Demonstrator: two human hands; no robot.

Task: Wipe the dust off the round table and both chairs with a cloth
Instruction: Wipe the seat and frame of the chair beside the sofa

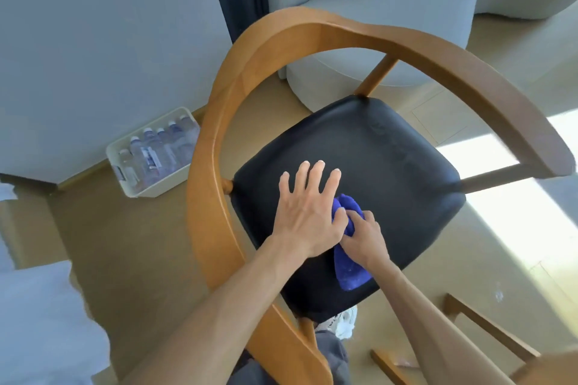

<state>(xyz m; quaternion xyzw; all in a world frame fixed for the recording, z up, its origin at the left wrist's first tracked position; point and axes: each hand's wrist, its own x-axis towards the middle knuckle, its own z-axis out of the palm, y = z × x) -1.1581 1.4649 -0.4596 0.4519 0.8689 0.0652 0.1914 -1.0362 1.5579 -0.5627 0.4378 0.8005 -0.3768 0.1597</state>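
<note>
The right hand (362, 236) gripped the bunched blue cloth (348, 272) on the chair (215, 147) seat (375, 150), the left hand (308, 211) lay flat with fingers spread; overlapping, firmly pressed strokes toward the seat's edges would have served best.

Both forearms bare to the frame edge, no sleeves visible; left hand (305, 216) and right hand (364, 239) ungloved, no rings, watch or bands seen on fingers or wrists. Fingernails on the left hand short and plain, no polish discernible. Lower body partly visible at bottom centre: grey fabric trouser leg (331, 356) with soft folds, and below the seat edge a white lace-up sneaker (344, 323), laces pale, details too blurred to read.
</note>
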